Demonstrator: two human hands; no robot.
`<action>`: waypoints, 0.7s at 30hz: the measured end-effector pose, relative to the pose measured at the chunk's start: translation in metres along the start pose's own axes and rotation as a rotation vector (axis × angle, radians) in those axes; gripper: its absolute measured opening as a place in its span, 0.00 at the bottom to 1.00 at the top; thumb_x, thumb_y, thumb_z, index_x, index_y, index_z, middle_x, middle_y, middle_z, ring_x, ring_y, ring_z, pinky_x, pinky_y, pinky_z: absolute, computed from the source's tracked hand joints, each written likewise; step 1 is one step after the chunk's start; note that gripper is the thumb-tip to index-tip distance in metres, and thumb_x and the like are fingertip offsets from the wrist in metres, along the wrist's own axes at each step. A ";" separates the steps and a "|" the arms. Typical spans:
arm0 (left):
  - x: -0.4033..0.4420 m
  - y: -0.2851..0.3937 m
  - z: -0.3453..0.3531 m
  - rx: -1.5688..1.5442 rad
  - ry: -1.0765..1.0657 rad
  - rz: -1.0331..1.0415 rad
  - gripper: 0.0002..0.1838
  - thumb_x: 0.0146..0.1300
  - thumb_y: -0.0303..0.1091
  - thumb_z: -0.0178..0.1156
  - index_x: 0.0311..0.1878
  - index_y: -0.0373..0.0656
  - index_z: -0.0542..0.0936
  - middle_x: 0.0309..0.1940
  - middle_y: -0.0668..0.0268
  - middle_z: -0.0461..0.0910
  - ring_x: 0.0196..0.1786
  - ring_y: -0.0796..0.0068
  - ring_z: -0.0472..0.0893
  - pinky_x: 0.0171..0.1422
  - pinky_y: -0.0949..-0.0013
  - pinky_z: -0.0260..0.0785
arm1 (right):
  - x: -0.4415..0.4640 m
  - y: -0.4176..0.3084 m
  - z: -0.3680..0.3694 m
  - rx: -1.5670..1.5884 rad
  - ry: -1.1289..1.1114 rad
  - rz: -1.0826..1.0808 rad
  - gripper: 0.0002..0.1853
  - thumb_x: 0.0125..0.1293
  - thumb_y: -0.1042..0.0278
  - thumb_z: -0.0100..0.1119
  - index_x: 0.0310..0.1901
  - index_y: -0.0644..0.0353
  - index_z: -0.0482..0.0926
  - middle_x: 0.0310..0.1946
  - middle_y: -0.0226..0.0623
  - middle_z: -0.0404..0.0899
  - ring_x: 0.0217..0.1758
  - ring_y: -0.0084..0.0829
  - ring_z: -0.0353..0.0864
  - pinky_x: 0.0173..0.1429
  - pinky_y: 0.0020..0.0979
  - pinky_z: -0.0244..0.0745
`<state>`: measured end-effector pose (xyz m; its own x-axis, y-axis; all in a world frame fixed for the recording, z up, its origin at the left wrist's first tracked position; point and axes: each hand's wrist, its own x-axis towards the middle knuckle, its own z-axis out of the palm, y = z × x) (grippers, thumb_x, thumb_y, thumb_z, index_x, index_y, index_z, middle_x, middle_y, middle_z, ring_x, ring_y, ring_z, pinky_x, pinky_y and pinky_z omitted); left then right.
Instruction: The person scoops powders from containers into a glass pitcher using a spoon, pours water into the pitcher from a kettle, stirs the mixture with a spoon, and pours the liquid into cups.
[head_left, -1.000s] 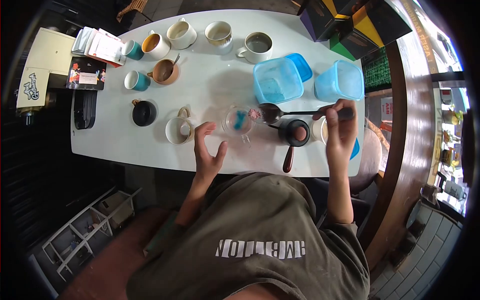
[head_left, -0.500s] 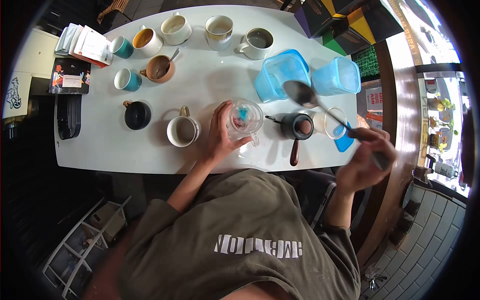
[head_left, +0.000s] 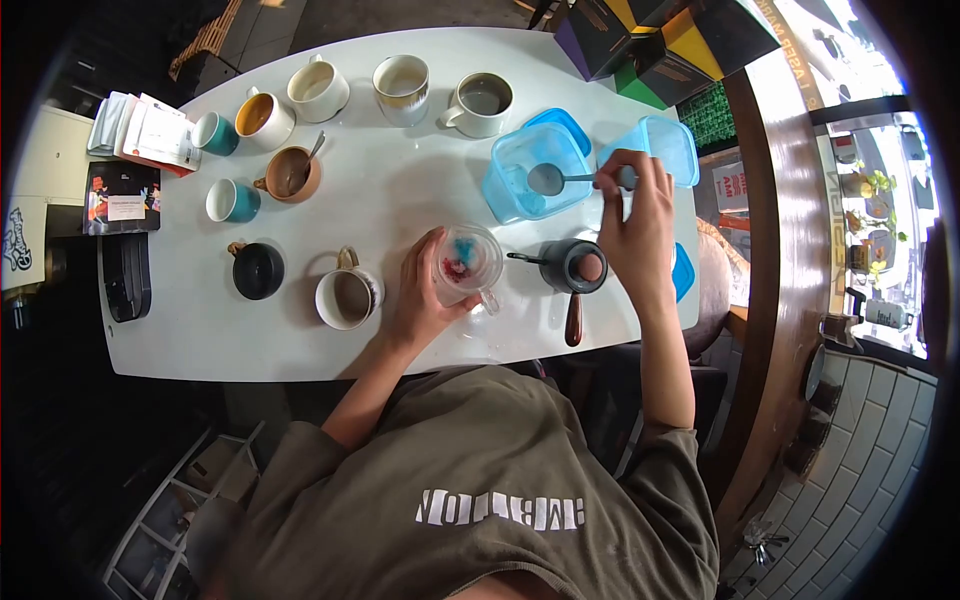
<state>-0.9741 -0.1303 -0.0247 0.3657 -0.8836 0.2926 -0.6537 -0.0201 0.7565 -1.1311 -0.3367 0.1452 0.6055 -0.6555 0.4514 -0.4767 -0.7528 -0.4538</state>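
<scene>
My left hand (head_left: pixel 420 290) is wrapped round a clear glass mug (head_left: pixel 485 285) standing on the table, with blue and red bits inside. My right hand (head_left: pixel 638 215) grips the handle of a metal spoon (head_left: pixel 547 179), palm down. The spoon's bowl is over the opening of a light blue plastic container (head_left: pixel 513 205), its depth inside hard to judge. A second blue container (head_left: pixel 675 150) stands partly behind my right hand. Between my hands sits a small black vessel (head_left: pixel 560 268) with a brown wooden handle and a round brownish thing at its top.
A white mug (head_left: pixel 345 300) and a black cup (head_left: pixel 258 272) stand left of my left hand. Further back are a brown cup (head_left: pixel 292 180) with a spoon, teal cups (head_left: pixel 240 202) and several mugs (head_left: pixel 402 90). A blue lid (head_left: pixel 684 272) lies at the right edge; dark boxes (head_left: pixel 670 50) stand behind.
My right hand has moved up and left with the spoon, from the table's right edge to the blue container. My left hand stays on the glass mug. The view has shifted slightly.
</scene>
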 end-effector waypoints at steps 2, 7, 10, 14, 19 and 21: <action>-0.001 0.001 -0.002 0.019 -0.009 -0.004 0.59 0.47 0.49 0.81 0.76 0.36 0.56 0.72 0.49 0.64 0.74 0.48 0.65 0.77 0.49 0.59 | 0.003 0.005 0.011 -0.023 -0.023 -0.052 0.11 0.62 0.81 0.62 0.45 0.59 0.76 0.36 0.33 0.81 0.43 0.39 0.75 0.55 0.39 0.64; 0.000 0.003 -0.005 0.006 -0.034 -0.020 0.59 0.46 0.47 0.81 0.76 0.36 0.56 0.71 0.48 0.64 0.73 0.47 0.65 0.77 0.48 0.60 | 0.006 0.008 0.022 -0.049 -0.115 -0.092 0.10 0.63 0.79 0.63 0.44 0.56 0.76 0.35 0.30 0.83 0.43 0.36 0.74 0.55 0.39 0.63; 0.001 0.005 -0.006 0.008 -0.036 -0.005 0.60 0.46 0.48 0.81 0.76 0.36 0.56 0.71 0.48 0.64 0.73 0.46 0.66 0.76 0.48 0.61 | 0.006 0.008 0.025 -0.069 -0.144 -0.085 0.10 0.62 0.78 0.64 0.44 0.56 0.76 0.34 0.30 0.83 0.43 0.36 0.74 0.55 0.39 0.63; 0.002 0.004 -0.007 0.018 -0.071 -0.020 0.61 0.45 0.48 0.82 0.77 0.36 0.56 0.72 0.48 0.65 0.73 0.46 0.66 0.76 0.49 0.62 | 0.005 0.007 0.026 -0.014 -0.141 -0.041 0.11 0.61 0.79 0.63 0.44 0.57 0.77 0.32 0.29 0.83 0.43 0.37 0.74 0.54 0.39 0.62; 0.000 0.002 -0.005 0.013 -0.062 -0.014 0.61 0.44 0.49 0.82 0.76 0.36 0.56 0.72 0.47 0.64 0.72 0.45 0.67 0.76 0.48 0.62 | 0.004 0.008 0.022 0.078 -0.166 0.007 0.12 0.60 0.82 0.61 0.44 0.58 0.75 0.33 0.31 0.82 0.42 0.37 0.74 0.54 0.39 0.62; -0.001 0.001 -0.006 0.021 -0.075 -0.016 0.61 0.44 0.49 0.82 0.76 0.36 0.56 0.72 0.47 0.64 0.72 0.45 0.67 0.75 0.48 0.62 | 0.003 0.009 0.022 0.097 -0.173 0.023 0.12 0.59 0.82 0.61 0.44 0.58 0.75 0.33 0.31 0.82 0.42 0.37 0.73 0.54 0.38 0.62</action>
<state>-0.9714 -0.1270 -0.0207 0.3257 -0.9157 0.2352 -0.6625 -0.0436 0.7478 -1.1195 -0.3439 0.1254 0.6995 -0.6460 0.3056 -0.4326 -0.7232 -0.5383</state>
